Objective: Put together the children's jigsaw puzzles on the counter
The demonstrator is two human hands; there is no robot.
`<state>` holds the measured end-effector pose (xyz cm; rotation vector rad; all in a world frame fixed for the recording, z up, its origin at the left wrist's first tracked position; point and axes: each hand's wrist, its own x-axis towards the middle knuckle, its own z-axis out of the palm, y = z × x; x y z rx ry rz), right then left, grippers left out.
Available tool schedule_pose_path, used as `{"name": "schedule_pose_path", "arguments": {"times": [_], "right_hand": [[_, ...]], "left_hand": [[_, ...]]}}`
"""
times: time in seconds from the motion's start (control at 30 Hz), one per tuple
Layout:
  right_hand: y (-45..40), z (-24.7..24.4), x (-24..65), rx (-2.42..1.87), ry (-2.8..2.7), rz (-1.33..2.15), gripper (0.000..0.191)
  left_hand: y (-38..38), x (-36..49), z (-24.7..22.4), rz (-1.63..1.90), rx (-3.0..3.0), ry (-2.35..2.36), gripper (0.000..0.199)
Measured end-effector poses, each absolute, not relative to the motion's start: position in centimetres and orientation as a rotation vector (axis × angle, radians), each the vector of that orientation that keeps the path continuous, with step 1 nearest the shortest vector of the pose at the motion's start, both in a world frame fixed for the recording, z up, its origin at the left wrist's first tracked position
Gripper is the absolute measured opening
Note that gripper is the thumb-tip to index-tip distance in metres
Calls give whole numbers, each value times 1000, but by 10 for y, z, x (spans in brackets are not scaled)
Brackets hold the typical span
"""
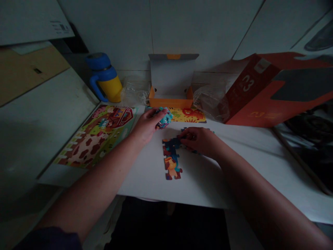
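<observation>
My left hand (148, 125) is closed around a stack of jigsaw puzzle pieces (165, 119), turquoise on the top face, held just above the white table. Joined jigsaw pieces (172, 163) lie flat in front of me, forming a column with a dark blue piece at its top and an orange animal figure lower down. At the upper right of this column, my right hand (199, 140) pinches a dark blue puzzle piece (176, 141) by its edge. More pieces lie partly under the right hand, which hides most of them.
A farm picture sheet (96, 137) lies at left, below a blue and yellow jug (110, 83). Behind the hands stand an opened orange box (170, 101), a yellow animal-print strip (192, 115) and clear plastic wrapping (212, 100). A big red-orange box (260, 93) leans at right.
</observation>
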<state>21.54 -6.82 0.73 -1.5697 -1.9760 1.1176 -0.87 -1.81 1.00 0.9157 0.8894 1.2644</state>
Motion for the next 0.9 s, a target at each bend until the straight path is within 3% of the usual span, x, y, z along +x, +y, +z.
{"name": "schedule_pose_path", "arguments": {"times": [0.2, 0.4, 0.9], "right_hand": [[-75, 16, 209, -1623, -2139, 764, 16], [-77, 17, 207, -1623, -2164, 703, 17], [-69, 15, 235, -1491, -1895, 1492, 15]], "left_hand": [[-19, -9, 11, 1258, 917, 887, 50], [-20, -9, 11, 1254, 918, 889, 45], [-19, -9, 12, 1254, 923, 894, 47]]}}
